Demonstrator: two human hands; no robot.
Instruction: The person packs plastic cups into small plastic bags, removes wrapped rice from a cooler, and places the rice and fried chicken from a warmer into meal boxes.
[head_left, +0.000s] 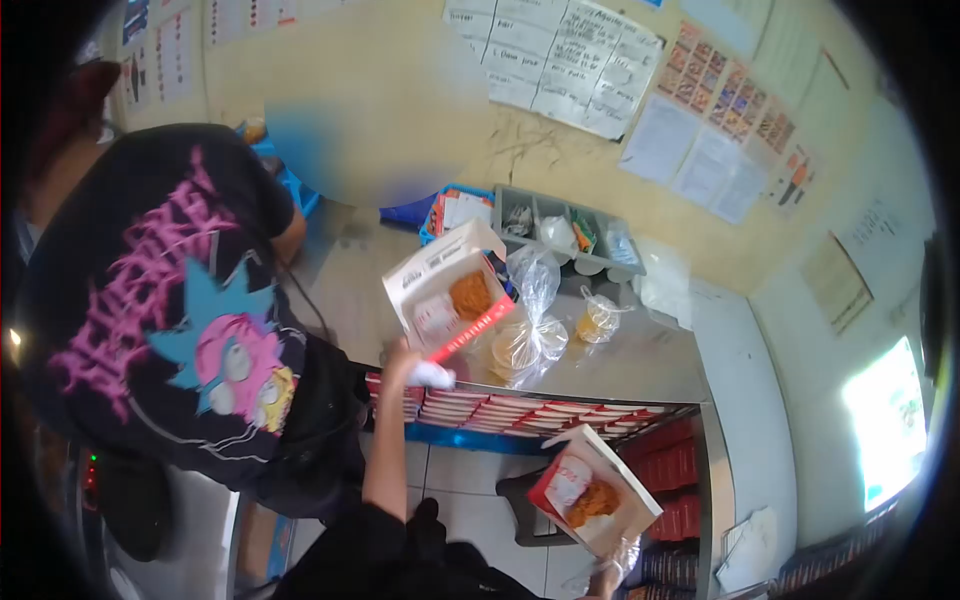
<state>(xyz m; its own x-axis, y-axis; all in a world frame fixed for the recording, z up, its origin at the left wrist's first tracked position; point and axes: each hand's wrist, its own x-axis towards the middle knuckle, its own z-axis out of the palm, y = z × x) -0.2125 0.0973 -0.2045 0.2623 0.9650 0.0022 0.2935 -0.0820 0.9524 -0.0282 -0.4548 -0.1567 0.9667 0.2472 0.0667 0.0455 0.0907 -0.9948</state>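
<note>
My left hand (402, 368) is closed at the near-left corner of an open takeaway box (408, 290) on the metal counter. A small white object (432, 375) shows at its fingertips; its kind is unclear. Inside that box lie a piece of fried chicken (470, 296) and a white packet with red print (434, 316). At the lower right, my right hand (603, 582), partly hidden by clear plastic (622, 560), holds a second open box (630, 497) in the air, tilted. It contains fried chicken (594, 502) and a similar wrapped packet (568, 479).
A tied clear plastic bag (530, 340) and a small bag of yellowish content (597, 318) stand on the counter (650, 365). Behind them sits a grey divided organizer (570, 235). Folded red-and-white boxes (520, 410) fill the shelf below. A person in a black shirt (190, 300) stands close at left.
</note>
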